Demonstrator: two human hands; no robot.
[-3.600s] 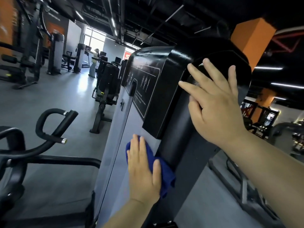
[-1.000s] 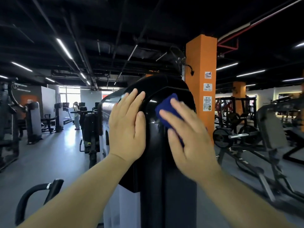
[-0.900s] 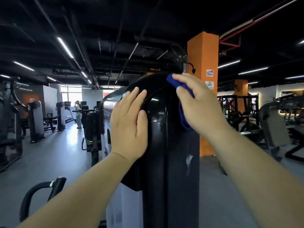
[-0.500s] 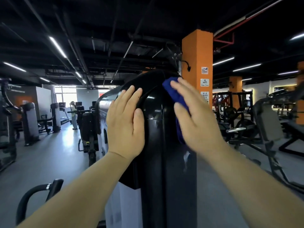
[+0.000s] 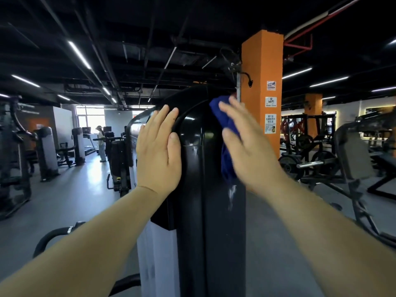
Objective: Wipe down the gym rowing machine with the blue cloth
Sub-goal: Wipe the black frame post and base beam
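Note:
The rowing machine's tall black housing [image 5: 201,168] stands straight in front of me, glossy, with a pale grey panel lower left. My left hand [image 5: 158,151] lies flat on its upper left curve, fingers straight. The blue cloth [image 5: 225,133] hangs against the housing's right edge near the top. My right hand [image 5: 246,144] presses the cloth to that edge with straight, slightly blurred fingers. Most of the cloth is hidden behind this hand.
An orange pillar [image 5: 261,86] with signs rises just behind the machine on the right. Weight racks and benches [image 5: 321,159] fill the right side. A black curved handle [image 5: 53,236] sits lower left. Other machines and a distant person [image 5: 100,142] stand on the grey floor at left.
My right hand slid the cloth down the housing's right edge from the top curve. The left hand stayed flat in place. Earlier the cloth was under my left hand, low on the grey panel.

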